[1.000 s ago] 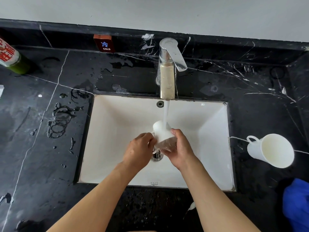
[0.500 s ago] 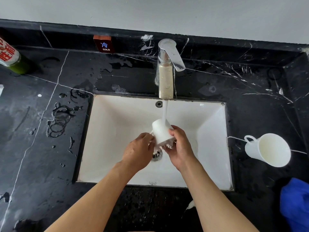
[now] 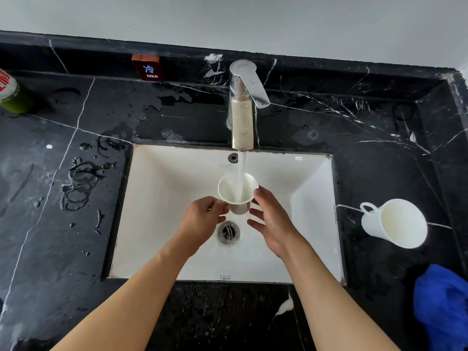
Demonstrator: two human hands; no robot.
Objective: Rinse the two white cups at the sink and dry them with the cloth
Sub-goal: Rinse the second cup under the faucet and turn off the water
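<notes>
Water rings and droplets mark the black marble counter (image 3: 63, 249) at the far left, where a green can (image 3: 11, 96) is cut off by the frame edge so its label cannot be read. A small red-brown sign (image 3: 148, 67) reading COLD leans against the back ledge. Over the white sink (image 3: 164, 236) the left hand (image 3: 201, 220) holds one white cup (image 3: 237, 192) with curled fingers at its left side (the handle is hidden, presumably under that grip). That cup stands upright with its mouth tipped slightly toward the camera, plain white, under the tap (image 3: 244, 105), whose stream (image 3: 240, 178) falls straight into it. The right hand (image 3: 272, 219) is beside the cup with fingers spread and nearly straight; its fingertips look to touch the rim, though contact is hard to make out. The drain (image 3: 228, 232) shows below the cup. On the counter right of the sink the second white cup (image 3: 393, 222) lies on its side, mouth toward the camera, handle pointing up-left. A blue cloth (image 3: 442, 307) is bunched at the lower right, partly cut off by the frame.
</notes>
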